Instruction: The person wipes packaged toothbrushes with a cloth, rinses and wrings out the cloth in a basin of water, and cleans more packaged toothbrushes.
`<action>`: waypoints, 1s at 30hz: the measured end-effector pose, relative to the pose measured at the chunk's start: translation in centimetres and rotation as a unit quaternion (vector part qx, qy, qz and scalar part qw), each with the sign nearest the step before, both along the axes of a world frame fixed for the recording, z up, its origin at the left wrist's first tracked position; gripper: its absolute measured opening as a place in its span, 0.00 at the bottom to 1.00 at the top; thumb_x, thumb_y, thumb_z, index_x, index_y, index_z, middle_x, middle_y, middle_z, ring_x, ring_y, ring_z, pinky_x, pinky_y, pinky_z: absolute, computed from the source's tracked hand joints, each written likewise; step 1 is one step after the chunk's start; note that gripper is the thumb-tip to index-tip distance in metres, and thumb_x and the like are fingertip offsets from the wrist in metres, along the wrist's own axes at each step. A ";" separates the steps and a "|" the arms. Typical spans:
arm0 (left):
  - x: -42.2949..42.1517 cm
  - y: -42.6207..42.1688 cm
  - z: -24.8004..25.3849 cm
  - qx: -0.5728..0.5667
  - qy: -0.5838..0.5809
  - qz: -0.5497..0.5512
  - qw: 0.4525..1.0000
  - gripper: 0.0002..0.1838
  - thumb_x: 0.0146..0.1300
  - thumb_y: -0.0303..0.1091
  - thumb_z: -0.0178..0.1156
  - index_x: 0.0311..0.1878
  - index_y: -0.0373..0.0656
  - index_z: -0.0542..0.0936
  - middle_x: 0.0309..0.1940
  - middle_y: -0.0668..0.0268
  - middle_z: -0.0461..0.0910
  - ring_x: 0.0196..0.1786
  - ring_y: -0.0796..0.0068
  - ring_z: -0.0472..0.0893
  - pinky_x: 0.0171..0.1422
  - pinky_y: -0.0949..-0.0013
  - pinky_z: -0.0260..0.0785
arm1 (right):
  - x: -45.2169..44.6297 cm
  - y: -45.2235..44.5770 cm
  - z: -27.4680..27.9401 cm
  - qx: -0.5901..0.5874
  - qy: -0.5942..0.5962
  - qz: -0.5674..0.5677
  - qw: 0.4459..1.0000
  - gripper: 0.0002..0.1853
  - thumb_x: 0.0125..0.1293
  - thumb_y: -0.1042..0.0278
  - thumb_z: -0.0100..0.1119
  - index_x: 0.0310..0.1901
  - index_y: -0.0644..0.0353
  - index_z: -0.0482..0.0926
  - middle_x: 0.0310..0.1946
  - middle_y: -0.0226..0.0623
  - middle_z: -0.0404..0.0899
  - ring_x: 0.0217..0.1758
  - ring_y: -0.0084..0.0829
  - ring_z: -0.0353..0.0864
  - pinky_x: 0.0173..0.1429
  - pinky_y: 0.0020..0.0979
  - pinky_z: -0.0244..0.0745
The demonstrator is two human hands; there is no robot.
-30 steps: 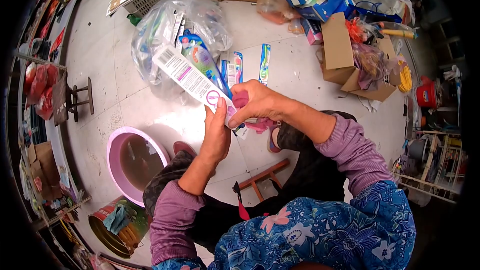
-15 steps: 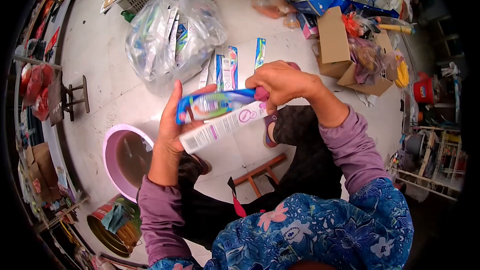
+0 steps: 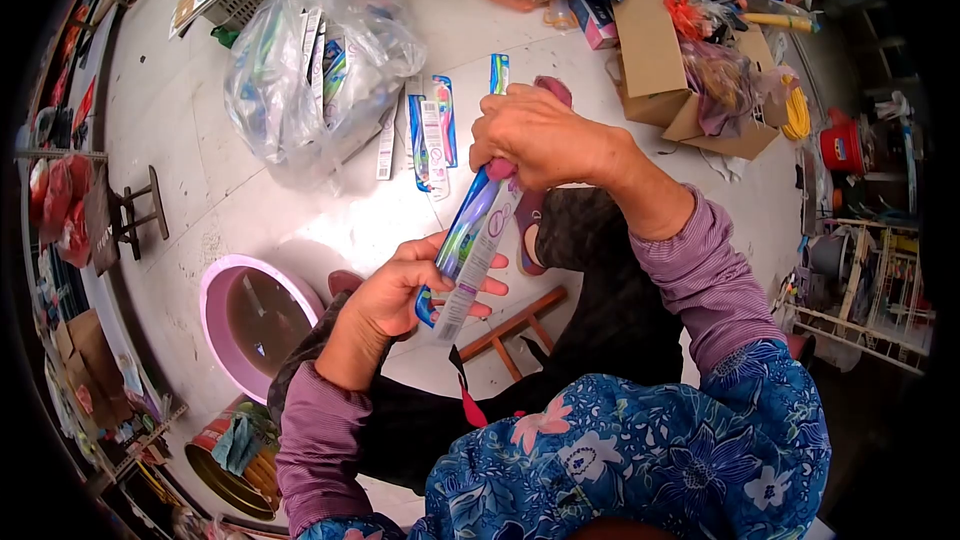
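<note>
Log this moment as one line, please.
Left hand: holds lower end of toothbrush packs | Right hand: grips upper end with pink cloth | Nearby: plastic bag, pink basin

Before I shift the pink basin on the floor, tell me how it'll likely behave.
The pink basin is probably heavy for its size, since murky liquid lies in it. That liquid would likely slosh if jerked. The wide, open top may let some spill.

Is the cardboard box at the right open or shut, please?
Open: the cardboard box has spread flaps, and coloured contents show inside.
</note>
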State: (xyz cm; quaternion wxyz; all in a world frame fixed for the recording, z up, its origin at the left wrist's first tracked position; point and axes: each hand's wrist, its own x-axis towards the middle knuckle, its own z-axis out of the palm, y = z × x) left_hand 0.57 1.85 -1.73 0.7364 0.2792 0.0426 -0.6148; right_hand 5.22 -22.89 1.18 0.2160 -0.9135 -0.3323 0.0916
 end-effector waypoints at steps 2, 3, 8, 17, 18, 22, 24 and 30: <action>-0.3 -0.3 -0.3 0.022 0.007 0.020 1.000 0.40 0.46 0.25 0.57 0.67 0.32 0.61 0.56 0.44 0.73 0.53 0.49 0.78 0.49 0.54 0.77 | -0.1 0.3 -0.2 -0.004 -0.026 0.008 1.000 0.13 0.39 0.79 0.65 0.31 0.55 0.84 0.27 0.29 0.78 0.41 0.33 0.73 0.45 0.34 0.63; -0.4 -0.6 -0.3 0.043 0.014 0.038 0.998 0.38 0.47 0.26 0.57 0.65 0.32 0.62 0.55 0.43 0.73 0.50 0.51 0.80 0.46 0.56 0.78 | -0.1 0.5 -0.2 -0.009 -0.051 0.014 0.999 0.13 0.39 0.79 0.65 0.30 0.55 0.84 0.27 0.28 0.78 0.41 0.33 0.72 0.45 0.33 0.63; -1.5 -1.3 0.5 0.174 -0.091 0.041 0.980 0.29 0.50 0.27 0.54 0.59 0.34 0.66 0.46 0.48 0.76 0.38 0.63 0.78 0.35 0.65 0.74 | 1.2 0.8 -0.4 0.070 -0.073 -0.020 0.995 0.17 0.41 0.81 0.64 0.37 0.57 0.84 0.31 0.32 0.81 0.41 0.33 0.76 0.46 0.34 0.68; 0.1 -0.3 -0.4 -0.064 0.149 0.246 0.956 0.23 0.51 0.28 0.52 0.54 0.34 0.67 0.36 0.48 0.76 0.26 0.67 0.71 0.21 0.73 0.62 | -1.9 4.6 4.3 0.525 0.071 -0.207 0.823 0.18 0.57 0.80 0.62 0.51 0.67 0.76 0.43 0.38 0.80 0.39 0.30 0.82 0.40 0.26 0.78; -0.3 -0.4 0.1 -0.064 0.147 0.245 0.956 0.23 0.51 0.28 0.52 0.54 0.34 0.67 0.36 0.48 0.76 0.26 0.67 0.71 0.21 0.73 0.62 | -1.6 5.5 2.8 0.439 -0.154 -0.053 0.884 0.16 0.55 0.79 0.64 0.47 0.65 0.78 0.44 0.40 0.79 0.47 0.36 0.80 0.49 0.34 0.75; -1.2 -0.7 0.5 -0.041 0.048 0.216 0.974 0.23 0.49 0.23 0.52 0.52 0.32 0.66 0.32 0.50 0.74 0.20 0.70 0.68 0.18 0.72 0.61 | -0.5 7.2 -0.8 0.296 -0.272 -0.050 0.914 0.13 0.41 0.77 0.64 0.32 0.58 0.75 0.32 0.37 0.74 0.41 0.40 0.75 0.47 0.37 0.69; -1.2 -1.0 2.1 0.004 0.040 0.223 0.974 0.24 0.48 0.23 0.52 0.53 0.31 0.66 0.31 0.51 0.74 0.20 0.71 0.69 0.19 0.72 0.62 | 2.7 5.3 -1.1 0.310 -0.306 -0.133 0.890 0.12 0.40 0.81 0.60 0.30 0.58 0.74 0.28 0.37 0.73 0.34 0.41 0.73 0.42 0.39 0.67; 0.1 0.0 1.7 0.022 -0.033 0.223 0.974 0.18 0.50 0.24 0.52 0.46 0.26 0.70 0.30 0.52 0.76 0.20 0.73 0.68 0.20 0.72 0.62 | 6.7 0.0 -0.5 0.481 -0.081 -0.434 0.757 0.10 0.53 0.81 0.57 0.39 0.66 0.80 0.27 0.37 0.83 0.23 0.23 0.80 0.30 0.25 0.76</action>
